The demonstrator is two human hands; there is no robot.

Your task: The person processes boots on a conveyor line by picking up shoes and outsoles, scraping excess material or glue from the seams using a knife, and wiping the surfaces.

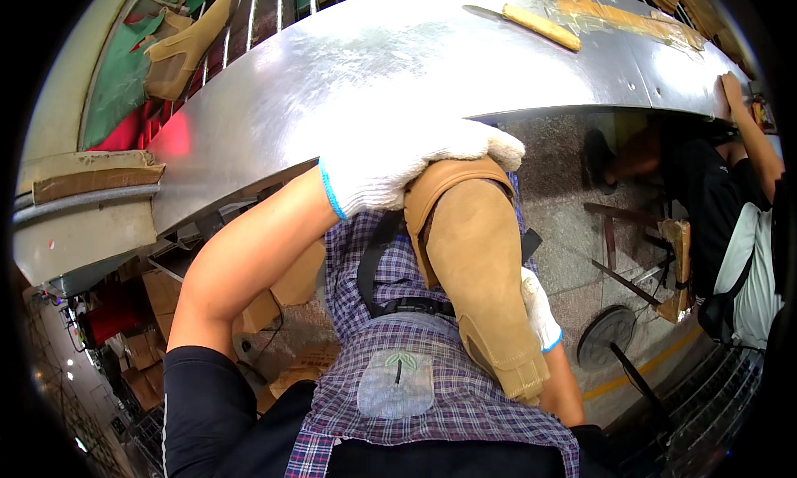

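A tan suede boot (473,245) is tilted over my lap, its toe pointing away from me and its shaft toward me. Round its toe and left side runs a smooth brown sole-like piece (426,197). My left hand (423,158), in a white knitted glove with a blue cuff, curls over the toe end and grips this piece against the boot. On the boot's right side my right hand (539,312), gloved the same way, holds it from behind and beneath; most of its fingers are hidden.
Ahead lies a shiny metal bench (365,71) bearing a wooden-handled knife (540,26) and brown tape (623,21). Another tan boot (187,50) rests on a rack at far left. A seated co-worker (730,179) is at right, near a round black base (606,337). Cardboard boxes (158,291) stand lower left.
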